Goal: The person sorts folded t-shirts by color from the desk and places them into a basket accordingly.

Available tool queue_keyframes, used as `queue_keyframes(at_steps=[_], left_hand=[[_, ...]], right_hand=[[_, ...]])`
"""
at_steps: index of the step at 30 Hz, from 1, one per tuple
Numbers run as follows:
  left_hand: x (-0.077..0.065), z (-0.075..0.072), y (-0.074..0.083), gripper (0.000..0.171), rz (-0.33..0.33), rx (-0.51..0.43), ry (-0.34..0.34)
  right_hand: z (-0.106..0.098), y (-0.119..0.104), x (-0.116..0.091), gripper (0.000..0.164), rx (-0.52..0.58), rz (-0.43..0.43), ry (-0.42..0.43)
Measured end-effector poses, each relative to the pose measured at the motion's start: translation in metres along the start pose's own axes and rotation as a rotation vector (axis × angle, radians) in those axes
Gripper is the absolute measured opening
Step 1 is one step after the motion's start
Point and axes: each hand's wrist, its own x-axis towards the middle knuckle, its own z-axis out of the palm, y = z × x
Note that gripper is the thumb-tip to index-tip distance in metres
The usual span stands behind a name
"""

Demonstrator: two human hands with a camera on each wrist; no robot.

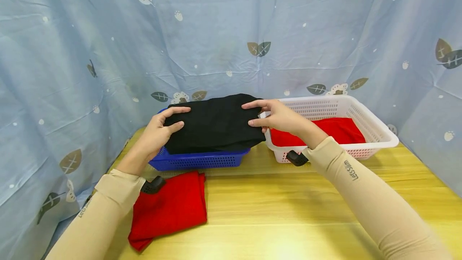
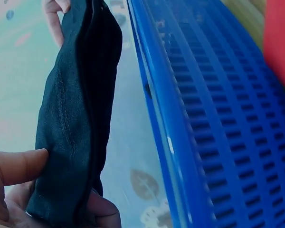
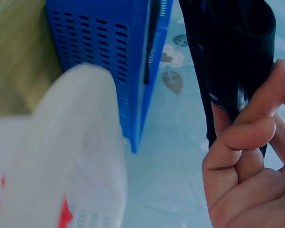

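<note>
A folded black garment (image 1: pixel 216 125) is held up between both hands over the blue basket (image 1: pixel 205 161). My left hand (image 1: pixel 159 129) grips its left end, and in the left wrist view the thumb lies on one side with fingers (image 2: pixel 102 209) on the other. That view also shows a stitched seam along the black garment (image 2: pixel 69 104), which stands apart from the basket's rim. My right hand (image 1: pixel 279 117) pinches the right end; in the right wrist view its curled fingers (image 3: pixel 242 137) are at the garment's edge. The inside of the blue basket is mostly hidden in the head view.
To the right stands a white basket (image 1: pixel 382 135) with a folded red cloth (image 1: pixel 339 129) in it. Another folded red cloth (image 1: pixel 177 208) lies on the wooden table (image 1: pixel 274 220) in front of the blue basket. A patterned blue curtain (image 1: pixel 223 31) hangs behind and at both sides.
</note>
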Motion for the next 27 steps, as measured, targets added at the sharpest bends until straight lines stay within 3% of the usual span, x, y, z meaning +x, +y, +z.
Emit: queue_keyframes(at_steps=[12, 19, 27], left_hand=[[0.009, -0.028, -0.026, 0.048, -0.130, 0.082, 0.013], [0.009, -0.038, -0.041, 0.051, -0.155, 0.176, 0.006], [0.013, -0.040, -0.052, 0.048, -0.154, 0.229, 0.004]], right_hand=[[0.036, 0.001, 0.042, 0.054, 0.035, -0.016, -0.018], [0.055, 0.002, 0.058, 0.055, 0.017, 0.029, -0.082], [0.065, -0.003, 0.069, 0.054, -0.043, 0.076, -0.075]])
